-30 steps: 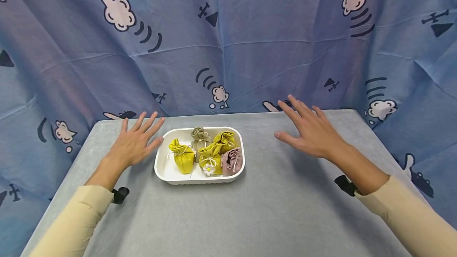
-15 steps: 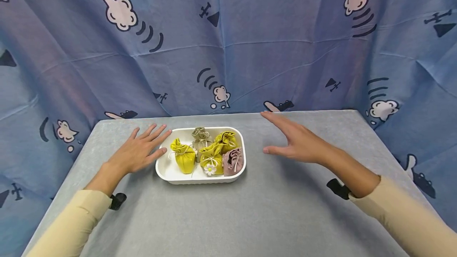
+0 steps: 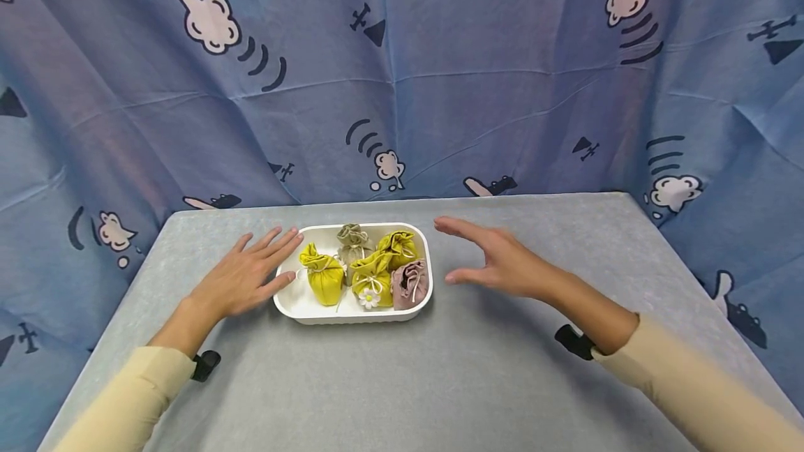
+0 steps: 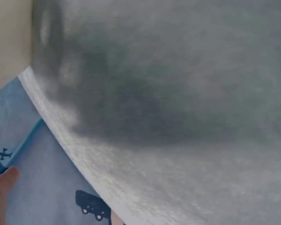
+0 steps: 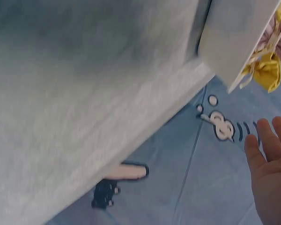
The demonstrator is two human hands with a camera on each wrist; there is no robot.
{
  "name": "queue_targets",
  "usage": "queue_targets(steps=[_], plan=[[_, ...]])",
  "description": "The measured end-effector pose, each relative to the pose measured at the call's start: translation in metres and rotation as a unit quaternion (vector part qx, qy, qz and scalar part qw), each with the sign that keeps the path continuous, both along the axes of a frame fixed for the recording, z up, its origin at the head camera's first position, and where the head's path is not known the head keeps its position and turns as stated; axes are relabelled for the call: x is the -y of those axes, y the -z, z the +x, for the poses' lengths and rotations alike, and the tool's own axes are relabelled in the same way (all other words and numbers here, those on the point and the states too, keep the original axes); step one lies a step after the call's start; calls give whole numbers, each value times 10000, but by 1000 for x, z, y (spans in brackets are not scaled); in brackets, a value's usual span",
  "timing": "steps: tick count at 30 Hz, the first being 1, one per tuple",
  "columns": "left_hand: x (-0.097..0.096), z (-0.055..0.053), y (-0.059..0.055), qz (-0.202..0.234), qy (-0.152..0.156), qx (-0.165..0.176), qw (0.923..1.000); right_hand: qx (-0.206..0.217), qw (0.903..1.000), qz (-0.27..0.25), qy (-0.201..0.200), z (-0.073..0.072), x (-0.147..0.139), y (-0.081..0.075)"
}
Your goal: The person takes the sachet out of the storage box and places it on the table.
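Observation:
In the head view a white tray (image 3: 314,314) holds several small drawstring pouches. A yellow pouch (image 3: 325,283) stands at the left; another yellow pouch (image 3: 372,277) with a white flower is near the middle, with a third yellow pouch (image 3: 399,248) behind it. A grey-green pouch (image 3: 354,241) is at the back, and a mauve pouch (image 3: 410,284) at the right. My left hand (image 3: 241,277) lies at the tray's left end, fingers spread, fingertips by the rim; contact is unclear. My right hand (image 3: 502,260) hovers right of the tray, thumb apart from its straight fingers, holding nothing.
The tray stands toward the back of a grey table (image 3: 402,389). A blue patterned curtain (image 3: 440,124) hangs behind and around the table. Black straps (image 3: 206,365) with cameras sit at the wrists.
My right hand has moved left and lower, toward the tray's right end. My left hand has shifted slightly right and down to the tray's left rim. The pouches stay as they were.

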State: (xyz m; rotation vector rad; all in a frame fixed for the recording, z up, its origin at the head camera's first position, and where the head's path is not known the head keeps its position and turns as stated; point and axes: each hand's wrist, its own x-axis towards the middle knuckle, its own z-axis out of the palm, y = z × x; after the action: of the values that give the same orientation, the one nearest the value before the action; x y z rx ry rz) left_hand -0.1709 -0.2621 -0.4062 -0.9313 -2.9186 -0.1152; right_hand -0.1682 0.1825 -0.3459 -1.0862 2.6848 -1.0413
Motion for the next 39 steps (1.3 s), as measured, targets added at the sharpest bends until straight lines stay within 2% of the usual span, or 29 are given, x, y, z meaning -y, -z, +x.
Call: queue_targets(steps=[6,15,20,27,39], plan=[[1,3,4,89,-41,-24,9999,677,9965,-466,-119,1,12,8],[0,2,4,-10,-113,117,9999,969,9919,-732,-380,1,23,20],[0,2,4,-5,-126,144,9998,1037,9902,-807,-480,2,32,26],[0,2,5,-16,-141,186,9997,963,9925,-616,-441,2,41,32],[0,2,8,108,-120,176,9997,925,9937,-500,-376,1,54,34]])
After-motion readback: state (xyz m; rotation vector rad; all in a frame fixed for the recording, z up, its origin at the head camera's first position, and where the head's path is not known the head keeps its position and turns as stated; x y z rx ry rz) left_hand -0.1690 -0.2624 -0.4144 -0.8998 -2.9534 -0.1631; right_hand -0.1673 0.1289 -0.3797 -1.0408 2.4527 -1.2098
